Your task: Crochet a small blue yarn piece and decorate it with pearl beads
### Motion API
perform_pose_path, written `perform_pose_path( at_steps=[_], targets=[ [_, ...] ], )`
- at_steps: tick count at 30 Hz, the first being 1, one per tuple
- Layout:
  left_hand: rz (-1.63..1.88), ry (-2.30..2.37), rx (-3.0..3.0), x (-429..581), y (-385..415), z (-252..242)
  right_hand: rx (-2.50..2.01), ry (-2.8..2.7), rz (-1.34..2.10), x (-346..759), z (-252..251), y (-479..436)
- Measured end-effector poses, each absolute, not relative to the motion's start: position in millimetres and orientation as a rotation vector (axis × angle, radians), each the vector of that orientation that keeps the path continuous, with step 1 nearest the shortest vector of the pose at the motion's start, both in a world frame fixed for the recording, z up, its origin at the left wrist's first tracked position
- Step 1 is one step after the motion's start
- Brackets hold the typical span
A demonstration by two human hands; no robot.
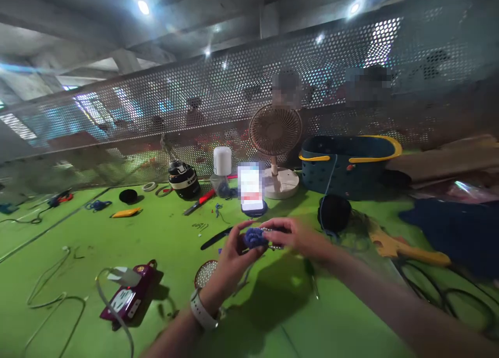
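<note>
Both of my hands meet over the green table (163, 228), just in front of a propped-up phone (251, 189). My left hand (232, 256), with a white watch on its wrist, pinches a small blue crocheted piece (254, 237). My right hand (296, 236) comes in from the right and closes its fingers on the same blue piece. A thin metal hook shows at my right fingertips. A dark ball of yarn (334, 212) lies just behind my right hand, with blue thread running up from it.
A small fan (275, 140) and a navy basket with yellow rim (346, 163) stand at the back. A maroon device with a cable (128, 295) lies front left. A yellow-handled tool (405, 249), dark cloth (456, 228), a helmet (183, 180) and a perforated screen (195, 98) are around.
</note>
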State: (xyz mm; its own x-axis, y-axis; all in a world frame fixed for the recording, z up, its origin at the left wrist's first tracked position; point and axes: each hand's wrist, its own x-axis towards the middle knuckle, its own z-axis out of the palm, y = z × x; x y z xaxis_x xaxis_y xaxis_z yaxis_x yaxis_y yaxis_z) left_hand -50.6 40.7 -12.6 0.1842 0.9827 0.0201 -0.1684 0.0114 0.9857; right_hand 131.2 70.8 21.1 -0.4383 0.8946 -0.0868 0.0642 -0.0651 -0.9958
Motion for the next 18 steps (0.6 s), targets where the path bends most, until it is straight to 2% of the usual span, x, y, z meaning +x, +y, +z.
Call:
perform_pose_path(
  at_steps=[18],
  targets=[
    [1.066,0.721,1.056,-59.1,35.3,-11.8,-1.188,-1.426,1.624,130.6,17.3,69.7]
  ],
)
